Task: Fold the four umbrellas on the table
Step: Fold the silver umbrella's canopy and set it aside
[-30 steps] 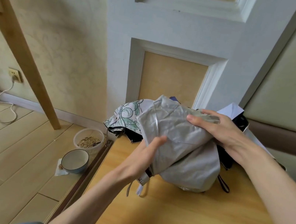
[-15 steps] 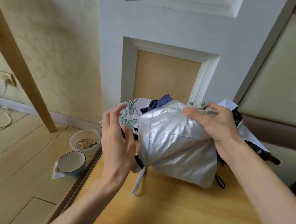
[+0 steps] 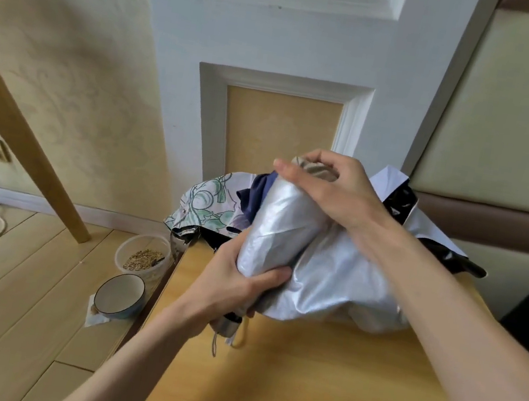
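Step in hand: we are winding the silver umbrella (image 3: 283, 227) into a tight roll; by our judgement the task is at an early stage.
Left hand (image 3: 232, 285): we are clamping it round the lower end of the roll, fingers and thumb curled on the cloth just above the handle (image 3: 228, 324).
Right hand (image 3: 336, 194): we are closing it over the top end, fingers curled round the bunched tip.
Where it is: we are holding it tilted over the far part of the table (image 3: 314, 381), with loose fabric (image 3: 340, 281) billowing to the right.
Waiting: the floral umbrella (image 3: 207, 201), navy umbrella (image 3: 255, 192) and black-and-white umbrella (image 3: 399, 194) are lying heaped behind it.
Next move: we are judging that the loose cloth needs gathering and wrapping round while the left hand is pinning the roll; we cannot see a fastening strap.
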`<action>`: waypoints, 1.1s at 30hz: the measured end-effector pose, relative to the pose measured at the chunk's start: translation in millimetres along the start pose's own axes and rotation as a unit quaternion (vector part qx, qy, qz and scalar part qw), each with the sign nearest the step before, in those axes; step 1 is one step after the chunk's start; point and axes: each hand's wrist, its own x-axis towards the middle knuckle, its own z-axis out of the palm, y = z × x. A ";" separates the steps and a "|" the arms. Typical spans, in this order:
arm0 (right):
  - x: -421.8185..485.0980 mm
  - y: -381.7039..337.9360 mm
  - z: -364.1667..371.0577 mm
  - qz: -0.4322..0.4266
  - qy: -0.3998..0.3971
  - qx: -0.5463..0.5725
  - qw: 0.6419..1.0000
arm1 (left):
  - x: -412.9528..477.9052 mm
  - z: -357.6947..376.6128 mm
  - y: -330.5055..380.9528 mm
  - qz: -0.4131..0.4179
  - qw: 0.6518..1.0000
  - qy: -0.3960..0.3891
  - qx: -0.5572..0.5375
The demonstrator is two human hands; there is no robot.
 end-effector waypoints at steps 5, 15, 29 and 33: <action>-17.7 5.8 -36.9 -0.014 -0.043 -0.046 0.998 | 3.4 -5.3 -6.9 -0.057 0.987 0.112 -0.096; -53.1 60.2 -77.0 0.063 -0.113 -0.099 0.987 | 9.6 -12.2 -8.9 -0.060 0.984 0.144 -0.088; -56.9 71.2 -92.4 0.033 -0.123 0.019 0.992 | 19.4 -17.9 -10.1 -0.085 0.978 0.100 -0.159; -58.3 71.9 -85.5 0.031 -0.123 -0.125 0.984 | 18.9 -16.2 -17.0 -0.069 0.976 0.119 -0.168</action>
